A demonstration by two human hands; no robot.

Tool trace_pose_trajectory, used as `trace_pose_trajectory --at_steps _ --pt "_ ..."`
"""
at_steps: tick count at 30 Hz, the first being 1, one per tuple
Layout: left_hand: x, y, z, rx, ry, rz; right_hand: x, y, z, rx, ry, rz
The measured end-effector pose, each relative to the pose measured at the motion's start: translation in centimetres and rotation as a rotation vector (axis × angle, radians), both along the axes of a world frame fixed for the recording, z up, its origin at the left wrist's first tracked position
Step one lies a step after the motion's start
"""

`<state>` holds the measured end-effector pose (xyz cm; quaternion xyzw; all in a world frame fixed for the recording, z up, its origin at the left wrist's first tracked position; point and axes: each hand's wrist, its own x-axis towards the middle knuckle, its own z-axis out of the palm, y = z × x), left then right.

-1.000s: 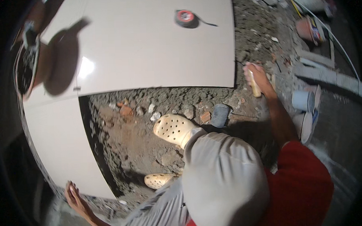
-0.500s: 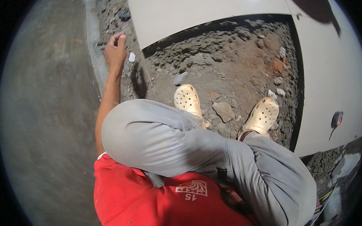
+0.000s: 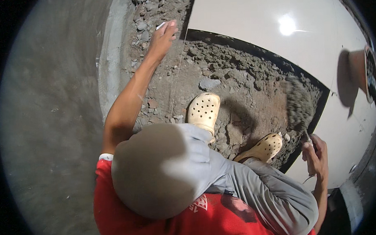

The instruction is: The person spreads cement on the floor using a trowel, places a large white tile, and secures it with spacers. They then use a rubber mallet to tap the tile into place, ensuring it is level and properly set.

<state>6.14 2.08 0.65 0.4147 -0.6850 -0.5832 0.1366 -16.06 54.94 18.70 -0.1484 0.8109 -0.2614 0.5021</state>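
My right hand, at the right by the tile edge, is wrapped around the handle of a trowel. A blurred heap of wet grey mortar covers where its blade would be. My left hand reaches forward over rubble near the corner of a large pale tile. Its fingers are bent together, and a small white piece shows at their far side, seemingly held. Between the hands lies a bed of rough mortar and dirt, bordered by the tiles' dark edges.
An orange-brown bucket stands on the tiles at the right. My cream clogs rest on the dirt beside loose stones. A thin string runs past my left hand. Smooth grey concrete floor lies to the left.
My right hand has come into view with the trowel and mortar. My left hand has moved beside the tile corner, and the white piece has gone from the ground to its fingers.
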Motion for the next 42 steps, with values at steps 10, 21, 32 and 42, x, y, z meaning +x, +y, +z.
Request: trace_pose_trajectory --at_steps 10,21,32,42 --pt "1.7 -0.2 0.3 0.138 0.106 -0.096 -5.8 -23.3 -3.4 0.031 -0.735 0.540" --pt "1.4 0.4 -0.6 0.170 0.102 -0.117 -6.5 -27.7 -9.0 0.090 -0.762 0.371" --pt "0.5 1.9 -1.7 0.117 0.126 0.048 -2.9 -19.8 -8.9 -0.062 0.473 0.876" --pt "-0.8 2.5 -2.9 -0.121 0.163 0.032 -0.2 -26.1 -9.8 -0.085 0.538 0.747"
